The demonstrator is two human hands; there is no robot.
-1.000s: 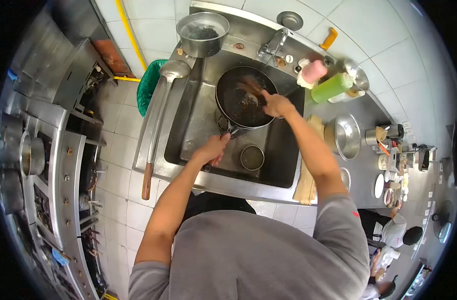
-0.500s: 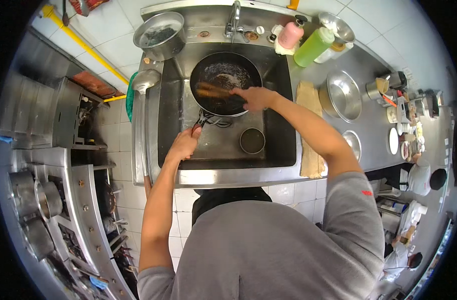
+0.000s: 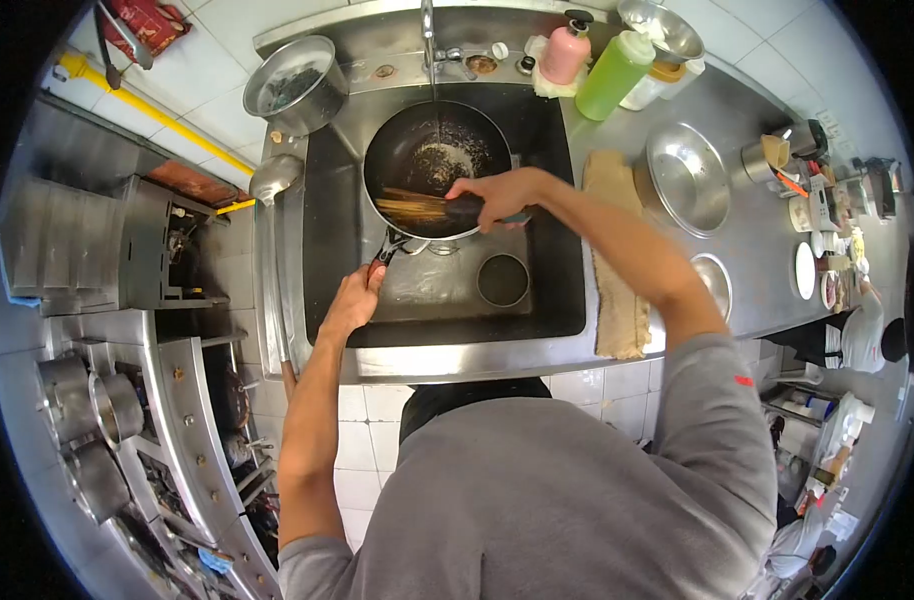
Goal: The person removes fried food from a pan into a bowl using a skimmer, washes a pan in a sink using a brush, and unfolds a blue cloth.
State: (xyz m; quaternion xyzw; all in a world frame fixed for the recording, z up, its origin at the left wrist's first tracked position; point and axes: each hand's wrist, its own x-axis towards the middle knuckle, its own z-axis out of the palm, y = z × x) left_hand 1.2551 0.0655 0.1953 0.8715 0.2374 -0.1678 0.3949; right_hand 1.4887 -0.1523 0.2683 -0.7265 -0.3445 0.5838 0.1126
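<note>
Gripping the handle [image 3: 385, 251], the left hand [image 3: 351, 302] is curled tight; just beyond, the right hand [image 3: 504, 196] clutches a brush [image 3: 464, 208], bristles [image 3: 409, 207] inside the dark pan [image 3: 397, 150], right there in the steel sink [image 3: 417, 308], tap [image 3: 428, 40] at the back!

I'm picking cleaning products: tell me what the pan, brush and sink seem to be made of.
Pan: probably metal, dark-coated or blackened; the inside is black, the rim brighter.
Brush: bristles likely bamboo or wood, matt; the strands are tan and straight.
Sink: apparently stainless steel, satin finish; it is grey with soft highlights.
</note>
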